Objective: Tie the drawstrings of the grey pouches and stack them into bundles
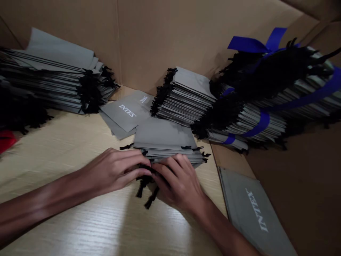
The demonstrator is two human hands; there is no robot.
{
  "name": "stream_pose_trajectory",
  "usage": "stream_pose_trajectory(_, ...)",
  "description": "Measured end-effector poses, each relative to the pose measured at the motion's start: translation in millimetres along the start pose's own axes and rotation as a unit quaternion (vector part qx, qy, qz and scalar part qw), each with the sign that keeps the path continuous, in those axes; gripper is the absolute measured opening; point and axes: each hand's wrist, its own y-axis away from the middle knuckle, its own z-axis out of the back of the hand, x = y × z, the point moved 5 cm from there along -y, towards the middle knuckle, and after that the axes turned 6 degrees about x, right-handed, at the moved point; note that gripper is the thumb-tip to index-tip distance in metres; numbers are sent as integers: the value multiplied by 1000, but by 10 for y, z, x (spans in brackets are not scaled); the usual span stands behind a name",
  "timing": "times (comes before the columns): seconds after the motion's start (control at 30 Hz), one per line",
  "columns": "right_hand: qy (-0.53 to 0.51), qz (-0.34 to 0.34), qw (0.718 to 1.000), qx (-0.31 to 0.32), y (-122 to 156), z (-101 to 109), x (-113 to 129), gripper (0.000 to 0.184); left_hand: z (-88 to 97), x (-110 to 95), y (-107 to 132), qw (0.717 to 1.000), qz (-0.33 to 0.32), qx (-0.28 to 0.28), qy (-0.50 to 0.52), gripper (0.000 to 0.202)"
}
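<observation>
Both hands meet over a small pile of grey drawstring pouches with black cords at the middle of the table. My left hand pinches a black drawstring at the near edge of the pile, thumb and fingers pressed together. Close against it, my right hand is curled with its fingertips on the same cord. Knotted cord ends hang out below the fingers onto the table. Part of the cord and of the upper pouch is hidden behind my hands.
Behind stands a stack of grey pouches; a larger stack lies left. Bundles tied with blue ribbon pile up at the right. Flat grey pouches marked INTEX lie behind; another INTEX pouch is right. Cardboard walls enclose the back.
</observation>
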Motion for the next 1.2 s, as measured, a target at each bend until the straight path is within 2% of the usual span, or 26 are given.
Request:
stream_pose_trajectory(0.13, 9, 11, 1000, -3, 3, -23, 3, 7, -43, -24, -2, 999, -6, 17, -47, 20)
stream_pose_trajectory(0.27, -6, 33, 999, 24, 16, -29, 22, 9, -85, -61, -12, 993, -32, 62, -92, 22)
stream_pose_trajectory(0.37, -29, 52, 998, 31, 26, -11, 50, 14, -86, -48, -25, 994, -38, 93, -31, 17)
stream_pose_trajectory(0.57, -67, 59, 996, 28, 59, 9, 53, 20, -61, 53, -29, 987, 5, 118, 106, 13)
stream_pose_trajectory(0.67, -73, 47, 996, 25, 79, 9, 20, 21, -77, 91, -9, 984, 31, 132, 117, 17)
stream_pose_trajectory(0.8, -71, 31, 997, 9, 85, 41, -39, 13, -73, 91, 4, 983, 56, 145, 102, 28)
stream_pose_trajectory(1.0, -69, 32, 997, 4, 73, 71, -60, 11, -45, 29, -2, 977, 69, 152, 130, 23)
stream_pose_trajectory(1.2, -61, 37, 997, 0, 76, 75, -54, 10, -64, 57, -3, 974, 95, 151, 136, 31)
